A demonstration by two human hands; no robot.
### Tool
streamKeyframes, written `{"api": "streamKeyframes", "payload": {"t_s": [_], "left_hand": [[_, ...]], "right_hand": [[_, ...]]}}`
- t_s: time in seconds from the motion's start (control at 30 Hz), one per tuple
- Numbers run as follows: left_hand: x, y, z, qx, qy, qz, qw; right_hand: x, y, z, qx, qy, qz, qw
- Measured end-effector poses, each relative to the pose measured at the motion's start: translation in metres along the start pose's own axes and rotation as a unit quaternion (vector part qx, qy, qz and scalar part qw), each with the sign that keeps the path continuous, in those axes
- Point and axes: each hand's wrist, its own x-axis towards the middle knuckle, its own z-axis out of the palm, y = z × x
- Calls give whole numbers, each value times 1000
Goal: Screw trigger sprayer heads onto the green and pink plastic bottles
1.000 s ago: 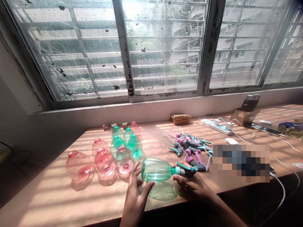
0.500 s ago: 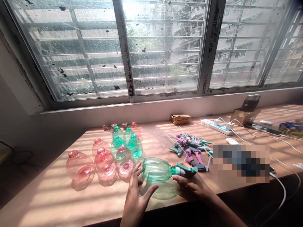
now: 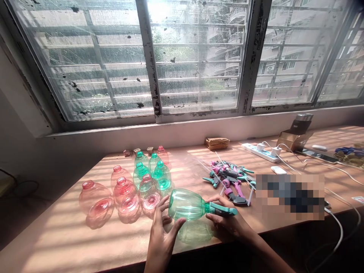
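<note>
A clear green spray bottle [image 3: 186, 204] lies sideways in the air over the table's front edge, its base to the left. My left hand [image 3: 163, 231] is curled about the base, thumb below and fingers on the far side. At the neck, my right hand [image 3: 224, 223] grips the collar of the dark and teal spray head [image 3: 223, 209], which sits on the bottle's mouth. The teal trigger faces me. Part of the right fingers is hidden behind the spray head.
Several pink bottles [image 3: 126, 197] and green bottles [image 3: 161, 174] without heads stand to the left. Behind the right hand lies a pile of spray heads [image 3: 230, 175] with thin tubes. Farther right are a power strip [image 3: 260, 152], white cables and a blurred patch [image 3: 290, 197].
The spray head has turned about the bottle's axis, so its trigger has swung down towards me. Bottle and both hands have shifted slightly to the left.
</note>
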Motion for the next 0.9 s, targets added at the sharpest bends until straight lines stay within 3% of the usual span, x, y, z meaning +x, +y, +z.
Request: {"api": "streamKeyframes", "payload": {"t_s": [0.13,0.3,0.53,0.9], "left_hand": [[-3,1,2,-3,2,-15,1000],[2,0,-6,16,15,24,999],[0,2,-4,27,-51,-4,998],[1,2,-1,32,-15,-26,999]], "right_hand": [[1,-3,0,-18,16,-2,1000],[-5,-4,-1,0,13,-9,1000],[-2,-7,-2,19,23,-24,999],[-6,-4,0,74,19,11,997]]}}
